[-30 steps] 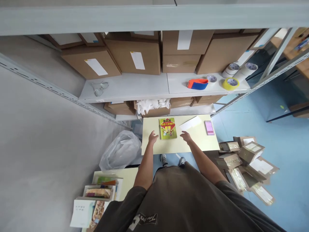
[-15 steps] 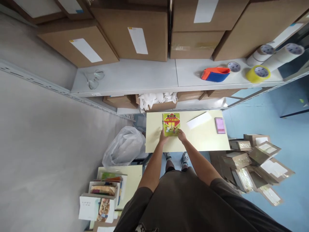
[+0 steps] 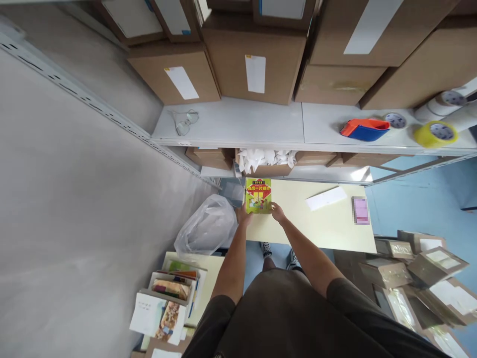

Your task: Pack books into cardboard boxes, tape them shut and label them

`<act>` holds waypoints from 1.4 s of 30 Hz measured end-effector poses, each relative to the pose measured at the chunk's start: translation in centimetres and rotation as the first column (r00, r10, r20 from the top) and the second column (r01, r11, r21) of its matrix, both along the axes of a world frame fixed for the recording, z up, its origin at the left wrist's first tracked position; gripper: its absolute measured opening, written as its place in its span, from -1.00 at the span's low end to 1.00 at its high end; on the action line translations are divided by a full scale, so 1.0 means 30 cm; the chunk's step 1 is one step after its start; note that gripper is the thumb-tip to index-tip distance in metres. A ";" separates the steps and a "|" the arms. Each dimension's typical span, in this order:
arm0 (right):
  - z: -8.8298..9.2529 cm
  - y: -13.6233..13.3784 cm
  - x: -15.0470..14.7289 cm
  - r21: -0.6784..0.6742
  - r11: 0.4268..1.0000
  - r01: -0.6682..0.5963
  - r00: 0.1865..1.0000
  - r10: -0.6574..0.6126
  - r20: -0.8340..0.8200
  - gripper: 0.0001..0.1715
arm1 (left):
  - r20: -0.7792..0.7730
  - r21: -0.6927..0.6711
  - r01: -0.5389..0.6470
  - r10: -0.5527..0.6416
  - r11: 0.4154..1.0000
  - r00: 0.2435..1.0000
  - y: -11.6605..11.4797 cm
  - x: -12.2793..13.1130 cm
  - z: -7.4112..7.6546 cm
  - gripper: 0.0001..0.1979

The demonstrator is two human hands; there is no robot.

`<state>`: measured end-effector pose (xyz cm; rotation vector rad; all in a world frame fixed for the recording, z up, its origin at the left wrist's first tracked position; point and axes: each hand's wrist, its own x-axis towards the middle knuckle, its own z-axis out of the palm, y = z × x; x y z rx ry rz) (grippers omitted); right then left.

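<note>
A green and yellow picture book [image 3: 258, 197] with a red panel on its cover is held between my two hands at the left end of the pale table [image 3: 283, 228]. My left hand [image 3: 244, 216] grips its lower left edge, fingers mostly hidden under the book. At the lower right edge, my right hand [image 3: 277, 213] is closed on the cover's border. To the right on the same table lie a white paper strip [image 3: 326, 198] and a purple booklet [image 3: 361, 211], its face blurred.
A clear plastic bag [image 3: 206, 226] bulges left of the table, above a side table with stacked books [image 3: 160, 315]. A shelf [image 3: 257, 119] ahead carries cartons, glasses [image 3: 184, 123], an orange-blue tape dispenser [image 3: 365, 129] and yellow tape [image 3: 435, 134]. Taped boxes [image 3: 387, 273] are piled right.
The book, still in both hands, has shifted left across the table to its left edge. My view has turned left, so the shelf and boxes appear further right.
</note>
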<state>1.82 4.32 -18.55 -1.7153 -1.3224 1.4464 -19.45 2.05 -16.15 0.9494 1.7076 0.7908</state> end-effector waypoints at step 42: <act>0.946 0.847 1.144 0.465 0.858 -0.217 0.811 -0.107 0.576 -0.27 | -0.254 0.383 0.444 -0.369 0.810 0.894 0.260 0.903 0.775 -0.44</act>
